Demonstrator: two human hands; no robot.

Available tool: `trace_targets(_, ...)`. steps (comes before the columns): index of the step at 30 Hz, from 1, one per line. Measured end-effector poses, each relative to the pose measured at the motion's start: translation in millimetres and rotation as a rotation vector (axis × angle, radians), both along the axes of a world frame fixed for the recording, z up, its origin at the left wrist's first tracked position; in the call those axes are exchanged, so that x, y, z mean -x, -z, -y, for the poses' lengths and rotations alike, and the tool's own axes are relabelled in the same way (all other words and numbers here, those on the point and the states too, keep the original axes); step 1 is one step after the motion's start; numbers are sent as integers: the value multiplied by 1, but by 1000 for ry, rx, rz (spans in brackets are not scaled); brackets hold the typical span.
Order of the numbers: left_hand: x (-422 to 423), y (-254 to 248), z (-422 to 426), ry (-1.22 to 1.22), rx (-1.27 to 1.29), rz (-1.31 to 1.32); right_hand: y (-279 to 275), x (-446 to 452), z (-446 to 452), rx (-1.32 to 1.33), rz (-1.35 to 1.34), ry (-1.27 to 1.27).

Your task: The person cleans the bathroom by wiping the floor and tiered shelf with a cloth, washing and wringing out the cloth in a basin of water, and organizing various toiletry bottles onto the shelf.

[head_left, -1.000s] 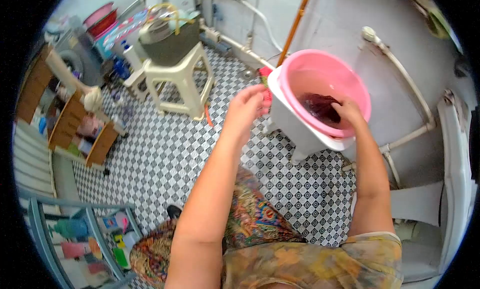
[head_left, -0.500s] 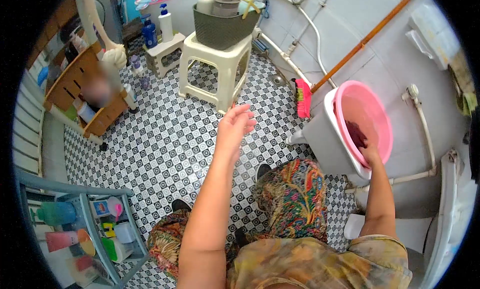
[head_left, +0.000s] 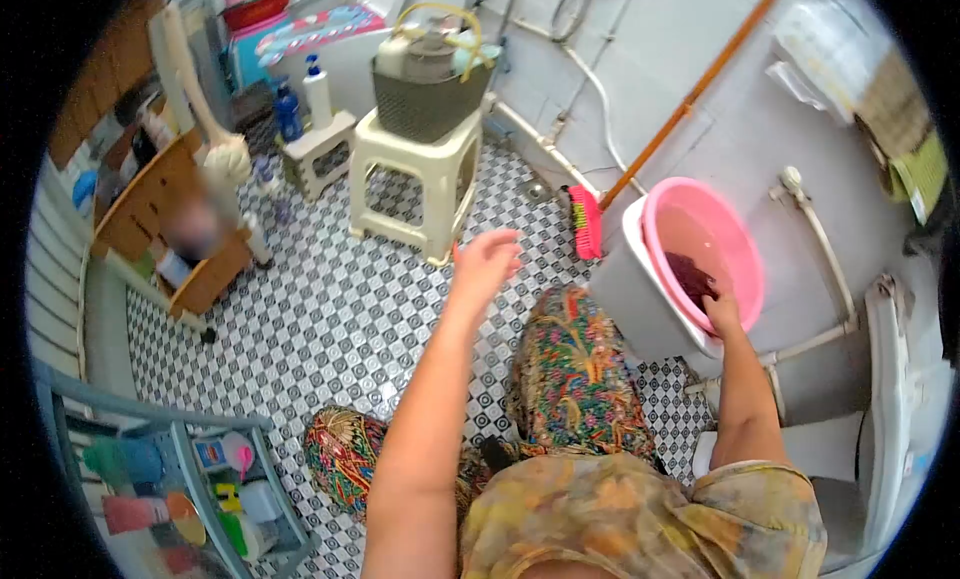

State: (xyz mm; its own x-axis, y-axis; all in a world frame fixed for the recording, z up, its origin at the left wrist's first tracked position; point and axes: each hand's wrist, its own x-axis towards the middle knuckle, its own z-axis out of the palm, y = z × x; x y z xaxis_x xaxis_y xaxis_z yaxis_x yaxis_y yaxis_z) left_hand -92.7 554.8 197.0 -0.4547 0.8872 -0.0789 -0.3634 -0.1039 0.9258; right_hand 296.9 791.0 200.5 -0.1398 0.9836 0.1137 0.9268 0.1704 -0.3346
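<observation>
A pink basin (head_left: 749, 241) sits tilted on top of a grey bin (head_left: 632, 297) to my right. Inside the basin lies a dark maroon, wet-looking cloth (head_left: 688, 277). My right hand (head_left: 722, 313) reaches over the near rim, its fingers closed at the cloth's edge; the fingertips are partly hidden. My left hand (head_left: 488, 263) hangs in the air over the tiled floor, holding nothing, its fingers apart. Ahead of it stands a cream plastic stool (head_left: 437, 194) carrying a dark basket (head_left: 425, 104) of bottles.
A pink brush (head_left: 584, 222) with an orange-brown pole (head_left: 690, 101) leans near the bin. Pump bottles (head_left: 317, 94) stand on a low white step stool (head_left: 318, 157). A blue-grey shelf (head_left: 190, 449) is at lower left, a wooden rack (head_left: 150, 194) at left. Pipes (head_left: 822, 249) run along the right wall.
The view has tilted and shifted slightly, so more of the back shows. My left hand has risen a little relative to my body. My right hand stays at the cloth in the basin.
</observation>
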Motion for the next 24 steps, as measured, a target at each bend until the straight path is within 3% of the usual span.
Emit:
trace_targets(3,5,-8,5,-29,-38,-32,0,1,-4,-84,91,-32)
trace_targets(6,-7,-19,-14,-27,10,-82,-12,14,9,-105,-29,-74)
trace_targets(9,-41,-41,-54,135,-37,-125,-33,19,16,-102,-210,-115)
trace_targets(11,-75,-62,-89,244,-58,-207,-41,16,7,-265,-141,-129)
trace_targets(13,-112,-68,-128,344,-91,-204,-60,7,1,-141,-210,-120)
trace_targets(16,-164,-52,-183,444,-70,-135,-64,-8,-30,-227,-294,-296)
trace_targets(17,-178,-37,-205,435,-45,-286,-72,-8,-34,-194,-424,-360)
trace_targets(19,-207,-17,-229,374,52,-256,-92,-5,-35,-162,-549,-418)
trace_targets(21,-221,-19,-238,405,118,-162,-115,1,-27,210,-983,-427)
trace_targets(23,-229,-21,-236,640,35,688,-113,4,-30,259,-1018,-380)
trace_targets(24,-231,-27,-230,623,69,737,-104,4,-36,222,-994,-420)
